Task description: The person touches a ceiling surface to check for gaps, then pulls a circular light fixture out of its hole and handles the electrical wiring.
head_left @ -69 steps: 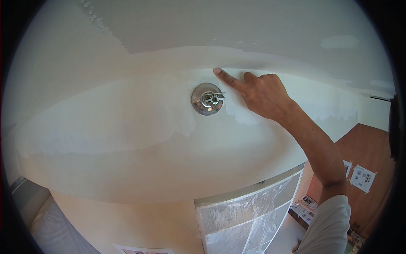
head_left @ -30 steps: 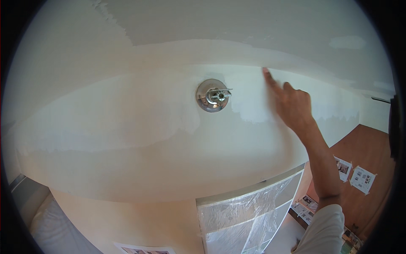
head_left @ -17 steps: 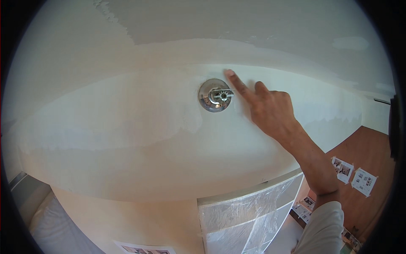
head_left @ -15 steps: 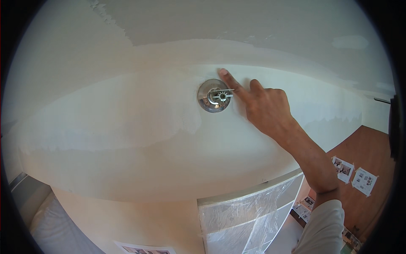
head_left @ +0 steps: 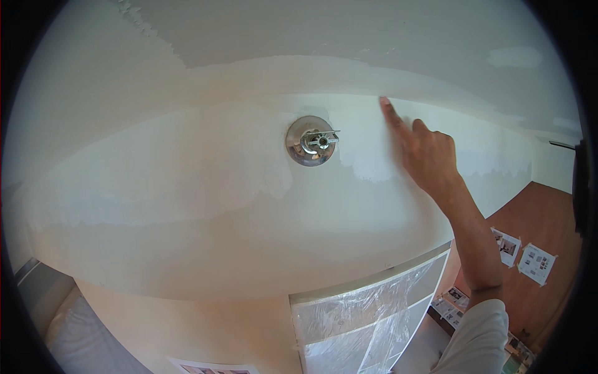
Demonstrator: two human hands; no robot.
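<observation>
My right hand (head_left: 428,153) reaches up to the pale wall (head_left: 349,212) with its index finger stretched out and the other fingers curled in. Its fingertip is at the line where the wall meets the grey ceiling (head_left: 430,37), seemingly touching it. I see nothing held in this hand. Left of the hand, a metal sprinkler head (head_left: 322,142) juts from a round, shiny cover plate (head_left: 302,156) on the wall. Whitish filler patches (head_left: 367,168) show on the wall around it. My left hand is out of view.
A white shelf unit (head_left: 349,333) wrapped in clear plastic film stands below. Printed sheets (head_left: 537,264) are taped to a brown surface at the right. Grey fabric (head_left: 87,333) lies at the lower left, and a dark object (head_left: 580,187) sits at the right edge.
My right hand has moved right along the wall-ceiling line, away from the sprinkler head. Its index finger stays stretched out. The wall patch right of the sprinkler is now uncovered.
</observation>
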